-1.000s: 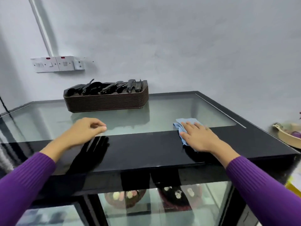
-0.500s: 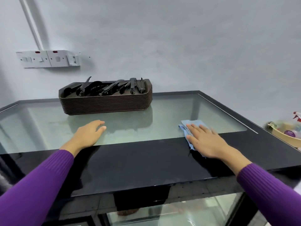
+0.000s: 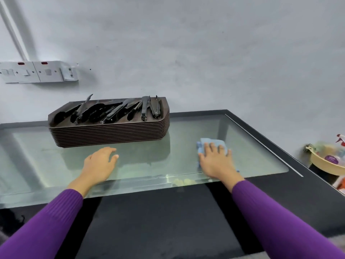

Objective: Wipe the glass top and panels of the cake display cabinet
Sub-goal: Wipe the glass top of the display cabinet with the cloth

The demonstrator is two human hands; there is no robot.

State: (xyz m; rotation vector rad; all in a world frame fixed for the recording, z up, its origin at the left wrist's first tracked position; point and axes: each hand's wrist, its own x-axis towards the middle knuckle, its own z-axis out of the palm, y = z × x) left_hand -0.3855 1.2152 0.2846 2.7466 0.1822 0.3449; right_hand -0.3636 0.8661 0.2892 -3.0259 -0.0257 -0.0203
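Note:
The cake display cabinet's glass top (image 3: 183, 133) fills the middle of the view, framed by a glossy black border (image 3: 168, 217). My right hand (image 3: 216, 161) lies flat, palm down, pressing a light blue cloth (image 3: 212, 143) onto the glass right of centre. The cloth shows past my fingertips and beside my palm; the rest is under the hand. My left hand (image 3: 100, 165) rests palm down on the glass, fingers loosely together, holding nothing. Both arms wear purple sleeves.
A stack of brown trays (image 3: 110, 133) with several black tongs (image 3: 115, 111) on top stands at the back of the glass, just beyond my left hand. Wall sockets (image 3: 37, 71) sit at left. A beige basket (image 3: 326, 165) with bottles stands past the cabinet's right edge.
Both hands have slid forward from the black front border onto the glass. The right hand carried the cloth with it. The view has moved closer to the cabinet and wall.

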